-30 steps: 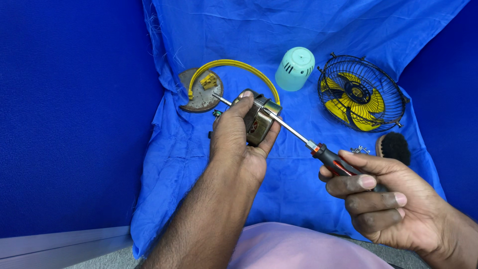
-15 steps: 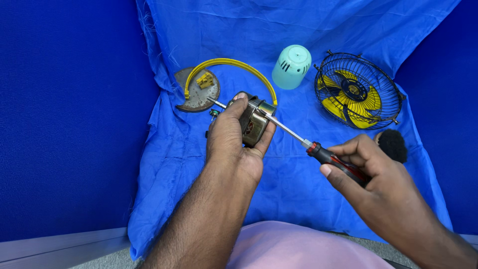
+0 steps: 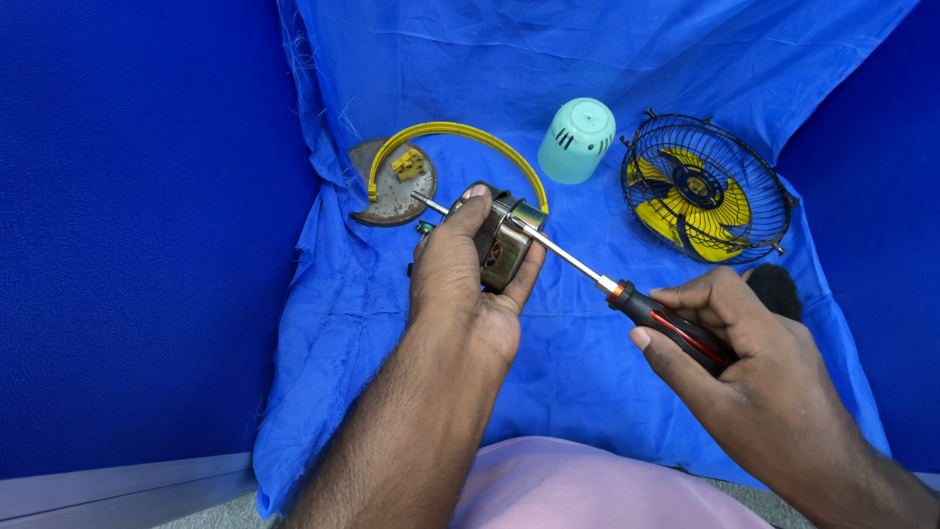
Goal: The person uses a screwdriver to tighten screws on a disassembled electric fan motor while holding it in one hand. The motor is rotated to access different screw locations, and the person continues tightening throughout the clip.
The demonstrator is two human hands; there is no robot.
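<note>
So the person has a small fan motor (image 3: 501, 245) in the left hand (image 3: 460, 284), fingers wrapped tight around its metal body, thumb up by the top edge, holding it just above the blue cloth (image 3: 587, 392). The right hand (image 3: 744, 343) is curled shut around the black-and-red handle of a screwdriver (image 3: 627, 294), and the long shaft runs up and left to the motor, meeting it at the top by the thumb. Can't tell from here whether the tip is actually seated in a screw head, the thumb covers that spot.

Everything else sits around the motor: a round metal plate (image 3: 387, 201) with a little yellow block on it is just up-left, a yellow curved bracket (image 3: 460, 132) arcs right behind it, a mint-green plastic cap (image 3: 576, 142) lies further back to the right, and the black wire fan cage (image 3: 705, 186) with the yellow blade inside is well off to the right. Something dark and fuzzy, maybe a brush (image 3: 778, 289), pokes out behind the right hand.

Looks like the screw-working stage on the motor housing. The next bit probably calls for keeping the motor clamped steady and the driver lined up straight so it doesn't slip.
</note>
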